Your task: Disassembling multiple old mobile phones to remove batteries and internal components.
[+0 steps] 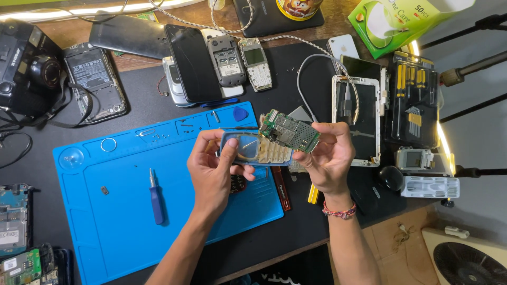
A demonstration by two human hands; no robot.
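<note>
Left hand: the left hand (214,171) is closed on a blue phone front housing (252,149), thumb on its face and fingers behind, so the inner side with the keypad frame is turned up to the eyes.
Right hand: the right hand (330,158) pinches a green circuit board (289,131) by its right end only, probably to keep the fingers off the components.
Board and housing: the board is tilted, its lower edge just over the housing; I cannot tell whether they touch.
Height: both parts are held in the air above the blue repair mat (121,211), close to the camera.
Near at hand: a blue screwdriver (156,197) lies on the mat, left of the hands; a white phone frame (359,119) and a tool case (414,100) lie to the right.
</note>
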